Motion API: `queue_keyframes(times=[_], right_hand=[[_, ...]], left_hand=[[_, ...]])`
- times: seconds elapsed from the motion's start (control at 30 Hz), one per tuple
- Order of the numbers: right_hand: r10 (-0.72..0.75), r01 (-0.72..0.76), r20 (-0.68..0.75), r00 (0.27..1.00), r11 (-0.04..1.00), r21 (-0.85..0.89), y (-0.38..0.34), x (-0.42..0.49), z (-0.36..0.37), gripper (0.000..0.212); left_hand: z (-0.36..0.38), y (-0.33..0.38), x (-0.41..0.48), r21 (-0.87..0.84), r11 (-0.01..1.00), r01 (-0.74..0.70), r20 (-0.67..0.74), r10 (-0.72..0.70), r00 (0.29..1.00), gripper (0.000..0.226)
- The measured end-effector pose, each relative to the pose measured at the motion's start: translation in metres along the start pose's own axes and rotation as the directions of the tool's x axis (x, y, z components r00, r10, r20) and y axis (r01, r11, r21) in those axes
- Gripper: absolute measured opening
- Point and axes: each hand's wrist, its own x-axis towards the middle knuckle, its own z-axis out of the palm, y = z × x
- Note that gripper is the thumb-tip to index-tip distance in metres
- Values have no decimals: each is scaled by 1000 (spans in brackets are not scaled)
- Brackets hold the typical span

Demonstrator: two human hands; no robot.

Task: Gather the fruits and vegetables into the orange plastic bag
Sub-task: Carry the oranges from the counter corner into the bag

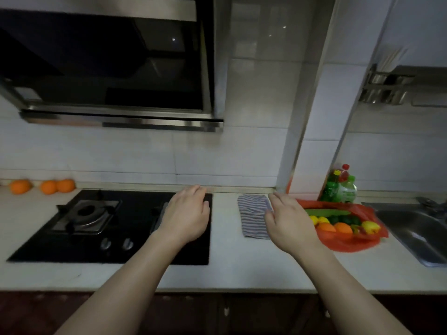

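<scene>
**Both grips spread above the desk, bag at far right**

Left grip (186, 213): palm down, fingers loosely spread, holding nothing. It sits over the right end of the black hob (96, 226); whether it touches the glass cannot be told.

Right grip (289, 223): palm down, fingers relaxed and slightly apart, holding nothing. It overlaps the right edge of a blue-and-white striped cloth (252, 218) lying on the white desk (242, 269).

Orange plastic bag (348, 245): lies open on the desk just right of the right grip, between it and the steel sink (416, 228). Inside it are a long green cucumber (326, 212) across the back, small lemons (319, 220), two oranges in the bag (336, 228), dark green produce in the middle, and a yellow piece (370, 226) near the right rim.

Three loose oranges (49, 187): in a row at the far left of the desk against the tiled wall, beyond the hob and well apart from both grips and from the bag.

Writing: green plastic bottles (341, 187) stand in the corner behind the bag, with yellow, red and green caps. Their labels are pale green and too blurred to read. No other lettering is legible.

Above: a dark-glass range hood (108, 64) hangs over the hob.
</scene>
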Motion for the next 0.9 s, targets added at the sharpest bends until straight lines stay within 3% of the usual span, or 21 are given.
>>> queue_keyframes(times=[0.3,0.47,0.9], right_hand=[[-63,62,37,997,998,31,-130,8,33,49],[-135,130,63,989,989,67,-177,21,52,39],[-258,241,105,960,959,147,-279,99,129,45]], left_hand=[[-47,-120,-51,44,994,97,-39,-95,995,40],[-62,-168,-66,53,987,153,-46,-151,987,43],[-73,-294,-58,75,954,292,-55,-288,956,44]])
